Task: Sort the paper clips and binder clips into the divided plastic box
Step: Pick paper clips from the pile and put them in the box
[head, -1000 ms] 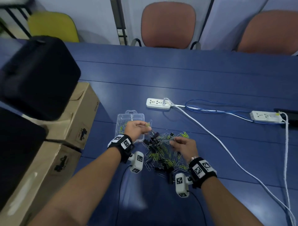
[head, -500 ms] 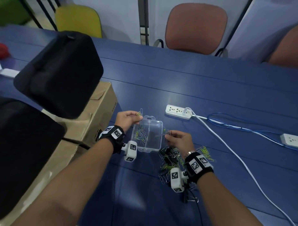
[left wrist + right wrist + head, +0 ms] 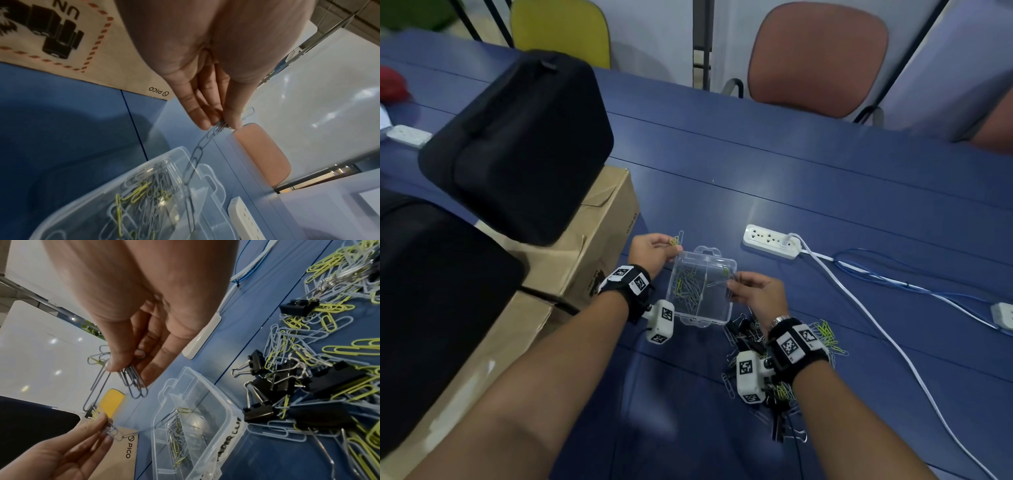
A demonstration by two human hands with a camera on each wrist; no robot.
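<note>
Nearest, a loose heap of black metal binder clips point(image 3: 261, 410) and pale-blue and lime wire paper clips point(image 3: 337, 347) lies on the blue table point(image 3: 825, 192), under and beside the right wrist. Just beyond it stands the clear divided plastic box point(image 3: 702, 317), its left compartment holding more paper clips (grey and lime, tangled). The right hand point(image 3: 756, 291) hovers over the box's right edge, thumb and fingers pinching a bunch of grey paper clips. The left hand point(image 3: 650, 251) is at the box's far-left corner, fingertips pressed together on a linked string of clips point(image 3: 195, 155) trailing into the box. Farther off lies a white power strip point(image 3: 770, 241).
</note>
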